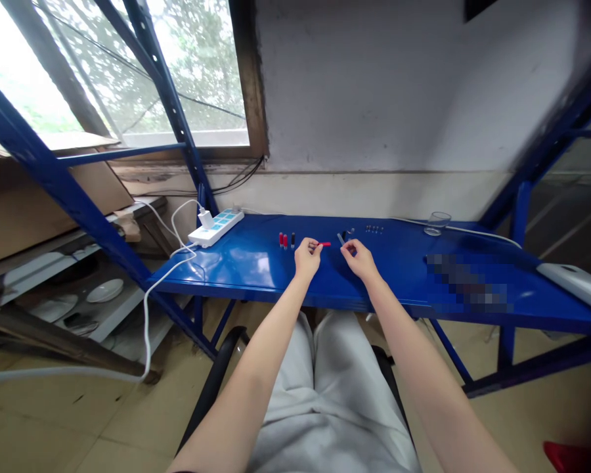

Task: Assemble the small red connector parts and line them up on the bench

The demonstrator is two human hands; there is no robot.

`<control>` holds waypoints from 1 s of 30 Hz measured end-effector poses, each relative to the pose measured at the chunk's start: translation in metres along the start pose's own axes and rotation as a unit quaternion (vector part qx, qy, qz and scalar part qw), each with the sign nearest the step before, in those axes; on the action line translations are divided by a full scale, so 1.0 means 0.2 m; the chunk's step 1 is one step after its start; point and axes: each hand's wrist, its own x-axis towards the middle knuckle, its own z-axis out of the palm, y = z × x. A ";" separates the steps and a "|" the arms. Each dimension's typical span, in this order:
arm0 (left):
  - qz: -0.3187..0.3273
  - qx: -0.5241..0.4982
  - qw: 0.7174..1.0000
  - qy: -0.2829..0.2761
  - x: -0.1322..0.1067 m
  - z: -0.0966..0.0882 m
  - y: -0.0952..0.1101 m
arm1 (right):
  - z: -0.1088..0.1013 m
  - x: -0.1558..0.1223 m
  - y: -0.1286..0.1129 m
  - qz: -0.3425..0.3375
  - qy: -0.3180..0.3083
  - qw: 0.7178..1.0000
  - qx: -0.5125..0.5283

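Note:
My left hand (pixel 307 256) is closed in a pinch on a small red piece (pixel 324 244) whose tip pokes out to the right, over the blue metal table (pixel 256 263). My right hand (pixel 358 257) is also curled shut, holding a thin dark stick-like piece (pixel 341 239) that juts up to the left. The two hands are close together but apart. Just left of my left hand stand three small upright pieces (pixel 286 240), two red and one dark. A row of tiny dark parts (pixel 374 229) lies behind my right hand.
A white power strip (pixel 215 227) with a plugged charger and a white cable sits at the table's back left. A clear glass (pixel 438 222) stands at the back right, a white device (pixel 574 281) at the right edge. Blue rack posts flank the table.

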 end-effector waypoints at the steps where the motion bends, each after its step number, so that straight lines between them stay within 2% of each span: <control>1: 0.001 0.002 1.000 0.000 0.00 0.00 0.00 | 0.00 0.00 0.00 -0.001 0.016 0.999 0.030; 5: 0.001 0.002 1.000 -0.003 0.00 -0.01 0.02 | 0.01 -0.01 -0.02 -0.002 0.033 0.995 0.097; 15: -0.027 -0.013 1.000 -0.001 0.01 -0.01 -0.01 | 0.01 -0.01 -0.01 0.003 0.024 0.990 0.137; 17: -0.035 -0.029 0.999 -0.022 0.01 0.00 -0.02 | 0.01 -0.01 -0.02 0.000 0.023 0.988 0.150; 22: -0.041 -0.093 0.987 -0.123 0.01 0.02 0.00 | 0.01 -0.02 -0.04 -0.008 0.016 0.988 0.157; 27: -0.047 -0.148 0.980 -0.121 -0.01 0.01 0.05 | 0.01 -0.02 -0.04 0.000 0.018 0.988 0.153; 30: -0.045 -0.168 0.975 -0.138 -0.01 0.01 0.06 | 0.01 -0.02 -0.05 0.002 0.032 0.991 0.131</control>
